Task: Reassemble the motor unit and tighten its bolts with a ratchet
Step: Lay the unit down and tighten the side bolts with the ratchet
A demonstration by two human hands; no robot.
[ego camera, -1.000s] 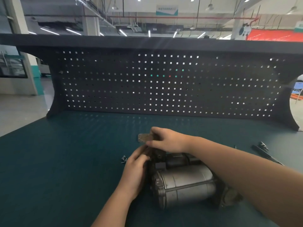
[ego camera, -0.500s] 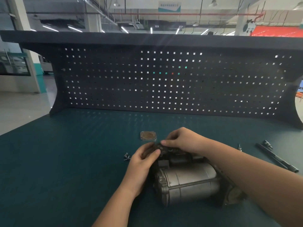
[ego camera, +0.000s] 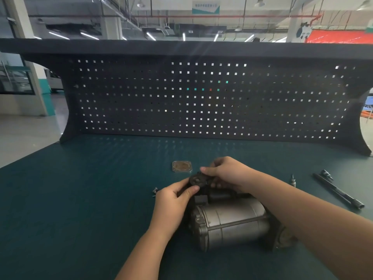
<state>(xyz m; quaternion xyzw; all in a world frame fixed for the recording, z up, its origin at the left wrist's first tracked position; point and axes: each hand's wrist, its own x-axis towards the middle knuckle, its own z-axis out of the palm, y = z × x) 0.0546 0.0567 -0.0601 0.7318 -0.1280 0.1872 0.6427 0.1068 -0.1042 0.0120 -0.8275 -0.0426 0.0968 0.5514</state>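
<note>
Table [ego camera: 84,199] carries the motor unit [ego camera: 232,223] lying on its side. Both hands pinch a small dark cover [ego camera: 196,179] at the motor's 12 o'clock end: left hand [ego camera: 171,205] from 7 o'clock, right hand [ego camera: 228,172] from 3 o'clock. Ratchet [ego camera: 339,191] lies well apart at 3 o'clock.

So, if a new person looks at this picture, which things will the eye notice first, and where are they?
First the two hands, the left hand and the right hand, meeting on a small dark part at the far end of the silver motor unit, near the front of the green bench. Next, the square metal plate just behind them, and the ratchet lying far right.
</note>
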